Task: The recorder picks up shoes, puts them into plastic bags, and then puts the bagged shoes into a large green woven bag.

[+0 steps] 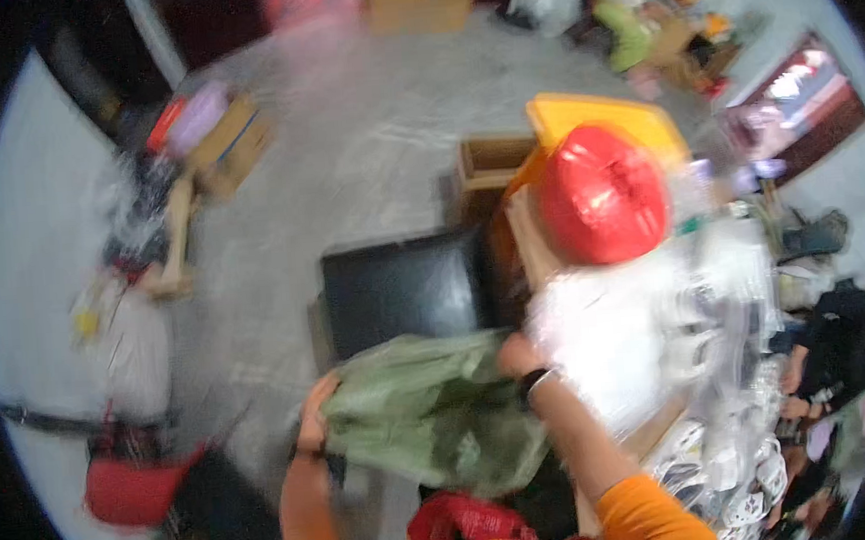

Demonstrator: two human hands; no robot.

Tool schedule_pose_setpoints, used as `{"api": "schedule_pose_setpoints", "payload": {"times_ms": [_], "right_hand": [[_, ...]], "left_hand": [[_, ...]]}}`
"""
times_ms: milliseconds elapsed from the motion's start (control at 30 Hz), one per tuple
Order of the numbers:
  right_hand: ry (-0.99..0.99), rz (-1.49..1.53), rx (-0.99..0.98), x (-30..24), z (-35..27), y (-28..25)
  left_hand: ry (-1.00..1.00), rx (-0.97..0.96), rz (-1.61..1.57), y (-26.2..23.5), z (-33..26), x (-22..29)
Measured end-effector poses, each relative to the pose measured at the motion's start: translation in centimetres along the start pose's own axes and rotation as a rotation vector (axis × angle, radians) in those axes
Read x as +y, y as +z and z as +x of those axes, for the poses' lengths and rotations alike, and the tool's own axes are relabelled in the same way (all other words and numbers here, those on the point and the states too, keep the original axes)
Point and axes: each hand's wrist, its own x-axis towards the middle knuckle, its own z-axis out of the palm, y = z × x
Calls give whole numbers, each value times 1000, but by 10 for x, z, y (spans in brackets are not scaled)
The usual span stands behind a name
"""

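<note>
A crumpled green plastic bag (427,401) is stretched out between my two hands in front of me. My left hand (317,410) grips its left edge. On the other side, the upper right edge of the bag is in my right hand (519,357), below which a dark band circles the wrist. Motion blur softens the fingers of both hands. Just beyond the bag stands a black, flat-topped object (404,287), whose kind I cannot tell. A red bundle of cloth or plastic (471,530) lies close to my body, under the green bag.
To the right, a table (593,344) with a white surface carries clear-wrapped goods (727,320) and a round, full red bag (605,196). Behind are a yellow crate (643,120) and a cardboard box (485,161). A person in black (839,352) is at the far right. A red chair-like thing (137,489) stands left.
</note>
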Motion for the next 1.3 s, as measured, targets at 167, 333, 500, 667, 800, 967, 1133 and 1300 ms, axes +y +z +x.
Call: {"api": "schedule_pose_setpoints", "payload": {"times_ms": [167, 333, 500, 667, 800, 967, 1133, 1300], "right_hand": [[-300, -119, 529, -35, -48, -37], [-599, 145, 532, -69, -110, -52], [-420, 450, -74, -91, -136, 54], [-327, 460, 281, -84, -112, 139], [-326, 459, 161, -98, -96, 89], [-324, 129, -494, -83, -102, 148], [-450, 131, -787, -37, -161, 184], [-520, -23, -565, 0, -188, 154]], "left_hand": [[240, 847, 371, -4, -56, 0], [33, 755, 540, 34, -85, -35], [207, -207, 1356, 114, -59, -59], [-724, -695, 1387, 117, -3, -86], [-827, -1244, 1328, 138, -35, -50], [-917, -1392, 1344, 113, -89, -82], [-947, -1311, 1099, 65, -114, -92], [-883, -1423, 1296, 98, -104, -77]]}}
